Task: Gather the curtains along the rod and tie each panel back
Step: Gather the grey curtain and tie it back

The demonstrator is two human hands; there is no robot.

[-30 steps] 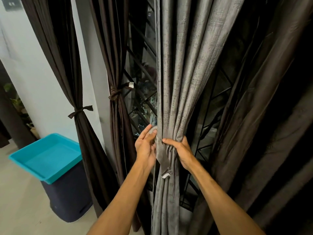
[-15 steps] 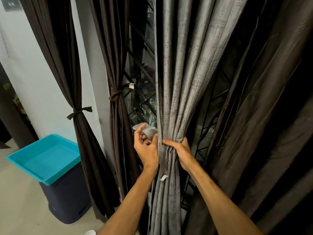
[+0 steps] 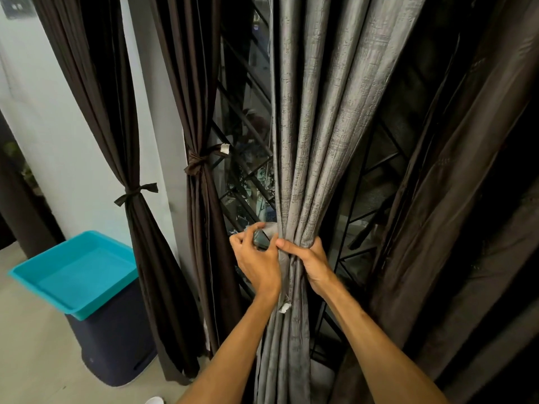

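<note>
Gripping grey panel (image 3: 315, 141) with right hand (image 3: 312, 258), pinching tie-back (image 3: 270, 228) with left hand (image 3: 256, 258). Done with brown panels (image 3: 204, 228); yet to knot.

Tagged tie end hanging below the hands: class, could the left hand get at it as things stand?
Probably yes: the tagged tie end hangs uncovered beside the left wrist, but the left hand pinches the tie's other end and must release it first.
</note>
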